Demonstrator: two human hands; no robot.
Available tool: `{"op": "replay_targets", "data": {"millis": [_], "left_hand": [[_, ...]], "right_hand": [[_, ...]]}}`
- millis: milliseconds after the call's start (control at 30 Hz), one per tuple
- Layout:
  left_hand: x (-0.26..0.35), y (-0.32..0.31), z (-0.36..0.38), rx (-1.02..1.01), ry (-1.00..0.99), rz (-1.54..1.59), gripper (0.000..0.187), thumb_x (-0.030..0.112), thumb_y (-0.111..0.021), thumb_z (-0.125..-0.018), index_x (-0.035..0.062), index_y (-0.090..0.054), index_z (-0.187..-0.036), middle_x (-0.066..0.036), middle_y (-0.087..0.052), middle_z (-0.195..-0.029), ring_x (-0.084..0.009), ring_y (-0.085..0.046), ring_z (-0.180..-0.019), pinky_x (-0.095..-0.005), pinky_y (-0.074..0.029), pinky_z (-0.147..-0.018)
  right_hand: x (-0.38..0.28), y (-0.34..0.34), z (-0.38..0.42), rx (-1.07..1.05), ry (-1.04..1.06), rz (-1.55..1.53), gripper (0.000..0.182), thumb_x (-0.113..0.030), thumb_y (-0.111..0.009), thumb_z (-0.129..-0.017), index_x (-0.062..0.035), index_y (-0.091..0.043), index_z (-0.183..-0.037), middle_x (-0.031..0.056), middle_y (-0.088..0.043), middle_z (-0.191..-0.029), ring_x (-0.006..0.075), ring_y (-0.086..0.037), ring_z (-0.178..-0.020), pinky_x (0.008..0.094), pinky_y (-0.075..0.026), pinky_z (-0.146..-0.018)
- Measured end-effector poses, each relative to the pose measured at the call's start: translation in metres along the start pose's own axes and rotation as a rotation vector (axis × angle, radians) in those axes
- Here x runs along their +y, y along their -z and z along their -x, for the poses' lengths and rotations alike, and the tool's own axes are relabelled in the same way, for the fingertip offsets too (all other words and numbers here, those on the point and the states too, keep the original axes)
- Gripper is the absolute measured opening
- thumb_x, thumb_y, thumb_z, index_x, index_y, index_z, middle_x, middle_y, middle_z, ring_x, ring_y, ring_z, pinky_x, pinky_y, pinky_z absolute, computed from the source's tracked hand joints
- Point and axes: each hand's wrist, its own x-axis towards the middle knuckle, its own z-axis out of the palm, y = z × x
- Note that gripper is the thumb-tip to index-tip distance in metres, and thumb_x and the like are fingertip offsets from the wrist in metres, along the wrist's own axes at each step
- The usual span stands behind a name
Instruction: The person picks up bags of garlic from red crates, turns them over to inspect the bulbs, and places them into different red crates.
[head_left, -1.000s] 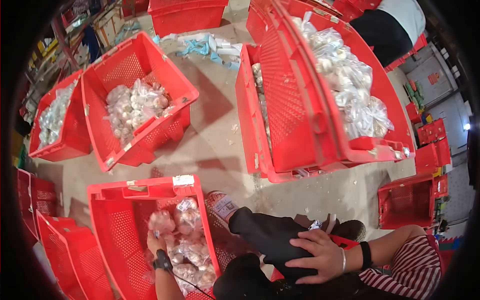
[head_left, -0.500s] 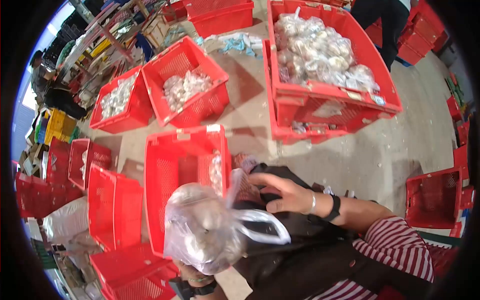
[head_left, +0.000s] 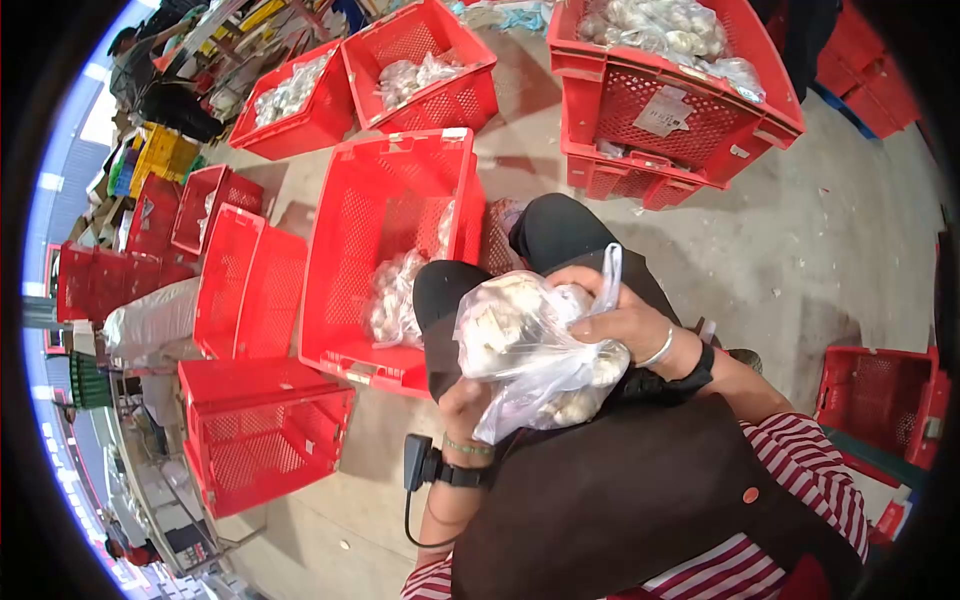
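Observation:
Over my lap is a clear plastic bag (head_left: pixel 510 330) filled with whitish bulbs that look like garlic, one loop handle standing up. My right hand (head_left: pixel 625 325), with a pale bracelet and a black band at the wrist, grips the bag near its gathered top, thumb across the plastic. At the bag's lower left side, my left hand (head_left: pixel 464 405) holds it; most of those fingers are hidden behind the plastic. Just ahead of my knees stands a red crate (head_left: pixel 345 230) with similar filled bags (head_left: pixel 395 300) along its right side.
Stacked red crates (head_left: pixel 690 120) with bagged bulbs stand ahead on the right. Two more part-filled crates (head_left: pixel 425 95) are at the far side. Further crates (head_left: pixel 265 435) lie to the left, and another crate (head_left: pixel 880 400) sits at the right. A person (head_left: pixel 165 85) is at the upper left.
My right hand was apart from the bag with fingers spread; now it grips the bag's top. The bag has come from over the crate to my lap, and the view has shifted.

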Motion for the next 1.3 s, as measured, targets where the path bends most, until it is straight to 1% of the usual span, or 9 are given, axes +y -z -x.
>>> {"op": "replay_targets", "data": {"millis": [133, 333, 567, 700, 767, 833, 900, 1100, 1300], "left_hand": [[0.001, -0.025, 0.002, 0.23, -0.047, -0.031, 0.08, 0.042, -0.069, -0.078, 0.003, -0.036, -0.14, -0.013, -0.05, -0.134, -0.0302, -0.049, -0.122, -0.0473, -0.037, -0.105], [0.006, -0.06, -0.013, -0.036, 0.054, -0.066, 0.066, 0.025, -0.074, -0.069, 0.0, -0.042, -0.121, -0.015, -0.056, -0.119, -0.0255, -0.058, -0.107, -0.0384, -0.047, -0.096], [0.002, -0.059, -0.014, 0.069, 0.158, -0.253, 0.072, 0.017, -0.069, -0.07, -0.0058, -0.04, -0.132, -0.018, -0.055, -0.125, -0.0279, -0.056, -0.114, -0.0383, -0.044, -0.099], [0.002, -0.062, -0.016, 0.119, 0.192, -0.172, 0.072, 0.02, -0.062, -0.072, -0.0076, -0.038, -0.134, -0.02, -0.053, -0.128, -0.0306, -0.055, -0.116, -0.0406, -0.043, -0.101], [0.002, -0.052, -0.02, 0.098, 0.195, -0.175, 0.072, 0.022, -0.061, -0.073, -0.0076, -0.038, -0.134, -0.021, -0.052, -0.128, -0.0319, -0.054, -0.116, -0.0413, -0.043, -0.101], [0.003, -0.056, -0.028, 0.098, 0.21, -0.201, 0.064, 0.017, -0.058, -0.077, -0.0061, -0.039, -0.134, -0.019, -0.054, -0.126, -0.0293, -0.056, -0.114, -0.04, -0.044, -0.1], [0.004, -0.055, -0.049, 0.088, 0.264, -0.274, 0.06, 0.014, -0.056, -0.08, -0.0048, -0.039, -0.134, -0.017, -0.055, -0.125, -0.0274, -0.057, -0.113, -0.0386, -0.045, -0.098], [-0.011, -0.041, -0.115, 0.168, 0.417, -0.498, 0.039, 0.005, -0.047, -0.087, 0.0013, -0.049, -0.125, -0.011, -0.059, -0.117, -0.0208, -0.061, -0.103, -0.0325, -0.049, -0.09], [-0.035, -0.045, -0.144, 0.025, 0.631, -0.367, 0.048, 0.003, -0.043, -0.084, -0.0009, -0.045, -0.133, -0.013, -0.057, -0.124, -0.0222, -0.058, -0.111, -0.0344, -0.047, -0.096]], "right_hand": [[-0.002, 0.008, 0.014, -0.029, -0.014, 0.111, 0.048, -0.011, -0.074, -0.079, -0.0042, -0.051, -0.12, 0.0028, -0.058, -0.097, 0.0107, -0.058, -0.091, 0.0277, -0.048, -0.08], [0.002, 0.008, 0.014, -0.053, 0.011, 0.206, 0.062, -0.029, -0.078, -0.079, -0.0002, -0.05, -0.127, 0.0084, -0.055, -0.107, 0.0139, -0.054, -0.097, 0.026, -0.044, -0.086], [0.004, 0.022, 0.01, -0.001, -0.054, 0.184, 0.045, -0.028, -0.071, -0.085, 0.0001, -0.06, -0.117, 0.0047, -0.063, -0.105, 0.0119, -0.056, -0.1, 0.0258, -0.045, -0.088], [-0.039, 0.088, 0.022, 0.39, 0.263, 0.282, 0.04, -0.021, -0.066, -0.087, -0.001, -0.056, -0.12, 0.0075, -0.062, -0.112, 0.0134, -0.06, -0.098, 0.029, -0.049, -0.085], [-0.093, 0.155, 0.032, 0.862, 0.869, 0.494, 0.046, -0.015, -0.067, -0.081, -0.0034, -0.054, -0.123, 0.0069, -0.062, -0.111, 0.0149, -0.059, -0.099, 0.0298, -0.048, -0.084], [-0.169, 0.221, 0.054, 1.51, 1.042, 0.795, 0.055, -0.028, -0.073, -0.082, 0.0018, -0.052, -0.124, 0.015, -0.057, -0.118, 0.0244, -0.055, -0.11, 0.0357, -0.044, -0.091], [-0.217, 0.273, 0.069, 1.768, 1.017, 1.034, 0.062, -0.027, -0.074, -0.08, 0.0044, -0.049, -0.128, 0.0185, -0.053, -0.127, 0.0259, -0.054, -0.112, 0.0342, -0.044, -0.091], [-0.249, 0.311, 0.036, 1.412, 0.848, 0.58, 0.053, -0.025, -0.074, -0.076, 0.0046, -0.06, -0.116, 0.0153, -0.067, -0.105, 0.0228, -0.065, -0.091, 0.033, -0.049, -0.081], [-0.263, 0.302, 0.037, 1.744, 0.795, 0.881, 0.035, -0.004, -0.051, -0.07, -0.0054, -0.072, -0.098, 0.0121, -0.071, -0.083, 0.0199, -0.067, -0.081, 0.0321, -0.05, -0.076]]}}
